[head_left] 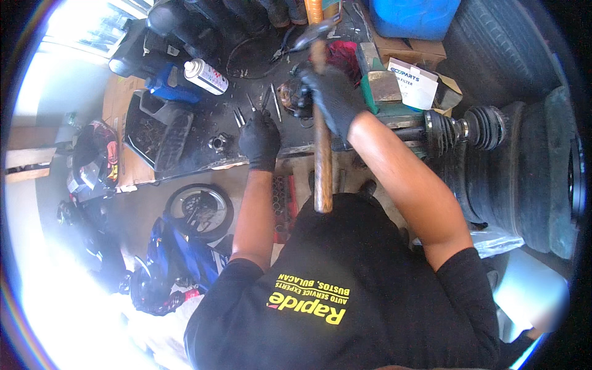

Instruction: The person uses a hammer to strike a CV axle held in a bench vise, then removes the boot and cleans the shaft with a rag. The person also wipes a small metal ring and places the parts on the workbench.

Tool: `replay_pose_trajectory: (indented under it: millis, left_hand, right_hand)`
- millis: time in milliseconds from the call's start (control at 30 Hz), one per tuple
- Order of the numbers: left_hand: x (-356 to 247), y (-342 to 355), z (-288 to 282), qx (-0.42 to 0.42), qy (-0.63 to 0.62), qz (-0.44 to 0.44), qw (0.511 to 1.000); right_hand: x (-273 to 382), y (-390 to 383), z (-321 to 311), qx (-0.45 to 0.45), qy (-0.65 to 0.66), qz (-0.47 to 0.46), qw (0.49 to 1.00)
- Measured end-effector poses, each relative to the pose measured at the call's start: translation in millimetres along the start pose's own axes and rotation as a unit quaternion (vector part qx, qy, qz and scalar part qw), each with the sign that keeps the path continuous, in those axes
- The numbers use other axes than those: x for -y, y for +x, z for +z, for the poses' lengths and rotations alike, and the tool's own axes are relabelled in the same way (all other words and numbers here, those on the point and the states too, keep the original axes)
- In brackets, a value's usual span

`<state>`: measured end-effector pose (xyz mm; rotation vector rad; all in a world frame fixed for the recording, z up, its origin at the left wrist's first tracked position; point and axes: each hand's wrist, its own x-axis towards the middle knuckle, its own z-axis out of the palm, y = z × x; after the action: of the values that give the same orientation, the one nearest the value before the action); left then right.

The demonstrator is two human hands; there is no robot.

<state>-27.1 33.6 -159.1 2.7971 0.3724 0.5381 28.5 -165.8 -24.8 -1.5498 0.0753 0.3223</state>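
My right hand [338, 102], in a black glove, is closed round a hammer. The hammer's wooden handle [323, 160] hangs down toward my body, and its metal head [313, 36] points away over the bench. Beside that hand lies a brownish round metal part [287, 95], partly covered by the glove. My left hand [259, 142], also gloved, is low over the bench with its fingers curled; what they grip is hidden. Next to its fingertips are a two-pronged metal tool [239, 117], a thin tool [251, 102] and a slim metal rod [275, 103]. A small metal ring-shaped part [217, 143] lies to its left.
The dark workbench [200, 126] carries a spray can [206, 77] and a black plastic tray [157, 132]. A green vise [372, 92] and an axle shaft with ribbed boots [447, 131] are at the right. Tyres [524, 166] stand beyond; a wheel [198, 211] lies below.
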Motion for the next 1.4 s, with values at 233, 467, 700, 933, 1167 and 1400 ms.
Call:
replay_pose_trajectory:
  millis: [233,467,700,933,1167,1400]
  left_hand:
    - [47,9,12,0.088,0.029,0.161,0.983]
    - [43,10,-88,0.151,-0.226,0.054,0.961]
    - [-49,34,-125,0.097,-0.375,0.176,0.905]
    - [-168,5,-106,0.22,-0.432,0.239,0.841]
    - [-269,-18,-110,0.256,-0.43,0.347,0.793]
    - [-310,-27,-125,0.245,-0.414,0.349,0.804]
  right_hand:
    - [-60,68,87,-0.015,-0.094,0.121,0.988]
    - [-58,68,107,0.008,-0.148,0.054,0.987]
    - [0,-104,-26,-0.043,-0.103,-0.379,0.919]
    - [-69,-195,-211,-0.46,0.093,-0.155,0.869]
    - [-99,-166,-234,-0.301,0.261,-0.198,0.896]
    - [-113,-159,-259,-0.285,0.196,-0.139,0.928]
